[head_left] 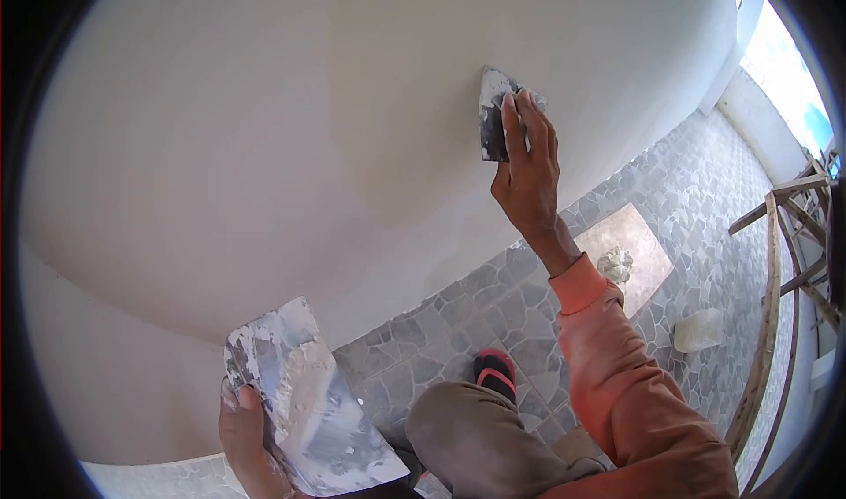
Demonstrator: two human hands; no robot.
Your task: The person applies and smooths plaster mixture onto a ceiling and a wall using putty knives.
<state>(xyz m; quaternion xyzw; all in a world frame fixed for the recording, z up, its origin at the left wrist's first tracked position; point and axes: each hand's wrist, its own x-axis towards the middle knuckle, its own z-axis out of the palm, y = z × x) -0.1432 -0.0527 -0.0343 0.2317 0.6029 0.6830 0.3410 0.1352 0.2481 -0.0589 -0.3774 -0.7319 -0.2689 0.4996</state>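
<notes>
Against the pale wall (264,147), my right hand (529,160) presses a putty knife (495,116) with a dark, white-smeared blade. Its fingers lie along the blade and grip it. Lower left, my left hand (247,428) holds a flat plastering board (308,402) by its left edge, thumb on top. A ridge of white filler (304,384) runs along the board, and smears cover the rest of its face. Darker, damp-looking patches show on the wall left of the putty knife.
Grey stone-patterned tiles (476,301) cover the floor. On them lies a square board (630,235) with a lump of filler (615,264), near a whitish block (699,331). Wooden scaffolding (775,279) stands at the right. My sandalled foot (495,371) is below the wall.
</notes>
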